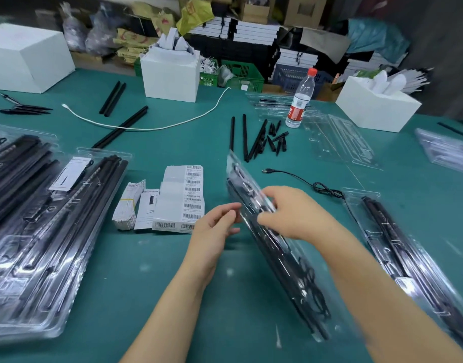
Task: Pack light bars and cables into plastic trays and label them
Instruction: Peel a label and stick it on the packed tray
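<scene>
Even overhead light, glare on plastic, blurred warped edges

- Our right hand (293,213) covers the middle of the tilted plastic tray (275,247); motion blur smears what lies under the fingertips.
- We cannot tell whether our left hand's (214,226) fingertips touch the tray's edge or stop just short of it.
- Left of our fingers, the print on the barcode label sheets (183,197) is too small to read.
- The packed trays (42,231) far left of our fingers run out of frame.
- The tray (413,258) right of our fingers is cut off at the corner.
</scene>
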The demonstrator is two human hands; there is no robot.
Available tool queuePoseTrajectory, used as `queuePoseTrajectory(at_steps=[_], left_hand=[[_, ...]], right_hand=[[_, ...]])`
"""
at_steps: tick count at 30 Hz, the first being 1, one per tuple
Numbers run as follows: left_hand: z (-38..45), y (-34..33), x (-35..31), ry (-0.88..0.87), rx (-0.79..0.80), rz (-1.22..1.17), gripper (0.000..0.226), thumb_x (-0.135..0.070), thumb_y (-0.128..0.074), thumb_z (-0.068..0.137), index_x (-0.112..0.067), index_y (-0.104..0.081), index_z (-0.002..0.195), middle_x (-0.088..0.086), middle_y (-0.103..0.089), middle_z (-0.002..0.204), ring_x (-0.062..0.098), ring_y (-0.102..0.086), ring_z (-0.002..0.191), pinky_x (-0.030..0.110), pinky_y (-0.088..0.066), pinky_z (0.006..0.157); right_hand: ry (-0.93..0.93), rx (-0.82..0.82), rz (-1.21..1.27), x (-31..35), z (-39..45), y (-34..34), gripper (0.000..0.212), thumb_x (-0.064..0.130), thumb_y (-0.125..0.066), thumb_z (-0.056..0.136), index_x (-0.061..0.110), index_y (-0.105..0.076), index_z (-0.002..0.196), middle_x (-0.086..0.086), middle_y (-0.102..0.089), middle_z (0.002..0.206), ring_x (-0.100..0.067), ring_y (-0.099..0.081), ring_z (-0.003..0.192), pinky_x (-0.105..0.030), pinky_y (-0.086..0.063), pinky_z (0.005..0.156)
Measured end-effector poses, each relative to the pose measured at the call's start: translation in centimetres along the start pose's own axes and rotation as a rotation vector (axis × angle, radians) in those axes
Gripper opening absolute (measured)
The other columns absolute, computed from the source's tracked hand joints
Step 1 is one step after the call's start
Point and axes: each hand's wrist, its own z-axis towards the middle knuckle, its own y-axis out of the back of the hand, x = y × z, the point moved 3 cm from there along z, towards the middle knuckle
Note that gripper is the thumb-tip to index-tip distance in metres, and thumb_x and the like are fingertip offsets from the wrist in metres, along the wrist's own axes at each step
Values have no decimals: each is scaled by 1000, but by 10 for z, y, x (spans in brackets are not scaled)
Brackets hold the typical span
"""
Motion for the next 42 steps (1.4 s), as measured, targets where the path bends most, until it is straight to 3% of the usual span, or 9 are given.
queuePoseTrajectory(at_steps=[6, 10, 13, 18, 23, 31, 35, 38, 42], left_hand=[[-3, -1, 5, 137, -24, 55, 102, -44, -85, 73, -36, -22, 153, -3, -53, 135, 17, -61, 118, 43, -51, 100], [-6, -8, 8, 297, 114, -270, 73, -26, -80, 78, 2, -47, 137, 16, -74, 101, 27, -73, 83, 41, -60, 74], [-6, -4, 8, 296, 71, -221, 69, -22, -84, 70, 6, -55, 126, 20, -74, 95, 27, -72, 73, 37, -60, 62], [-6, -2, 10, 256, 37, -18, 73, -24, -87, 75, -4, -51, 135, 20, -67, 123, 34, -71, 101, 51, -59, 86], [-7, -3, 11, 134, 50, 244, 31, -23, -83, 81, -27, -59, 100, -36, -67, 72, -19, -63, 68, 3, -46, 53], [-13, -3, 3, -26, -129, 641, 109, -63, -82, 62, -49, -18, 148, -21, -35, 133, -3, -39, 115, 22, -32, 95], [-17, -9, -3, -328, -34, 907, 63, -53, -78, 76, -59, -49, 131, -20, -1, 156, 10, -17, 141, 32, -23, 114], [-18, -13, -3, -407, 24, 1019, 16, -41, -74, 85, -47, -73, 99, -10, -20, 161, 12, -3, 150, 40, -13, 122], [-15, -12, -3, -272, -7, 932, 8, -38, -78, 80, -45, -74, 82, -12, -45, 145, 8, -32, 140, 38, -26, 117]], right_hand=[[28, 3, 878, -25, 1, 17, 29, 5, -63, 90, 24, -73, 69, 3, -66, 67, -15, -61, 60, -30, -54, 63], [-11, 52, 1302, -38, 5, -5, 39, 4, -63, 92, 34, -80, 74, -11, -67, 85, -19, -66, 65, -31, -60, 65], [-47, 123, 1398, -49, 3, -29, 21, 14, -71, 86, 33, -80, 90, -14, -71, 83, -21, -68, 70, -32, -60, 69], [-118, 25, 1511, -66, 1, -67, 41, 8, -78, 77, 20, -67, 115, -11, -71, 88, -20, -67, 73, -36, -57, 75], [-172, -65, 1553, -69, -1, -92, 25, -5, -65, 88, 7, -70, 109, -11, -72, 79, -18, -68, 65, -27, -56, 58], [-82, -61, 1603, -63, -4, -112, 27, -5, -66, 87, 6, -65, 112, -14, -70, 86, -21, -69, 73, -29, -58, 64], [-21, 12, 1636, -61, -6, -111, 30, 7, -72, 81, 1, -63, 109, -15, -70, 90, -24, -68, 80, -34, -59, 73], [-31, 69, 1678, -64, -7, -112, 22, 12, -68, 86, -1, -61, 101, -13, -69, 83, -24, -68, 74, -34, -58, 69], [-37, 111, 1685, -65, -6, -113, 35, 18, -67, 85, -3, -69, 112, -17, -71, 91, -23, -68, 73, -32, -58, 67]])
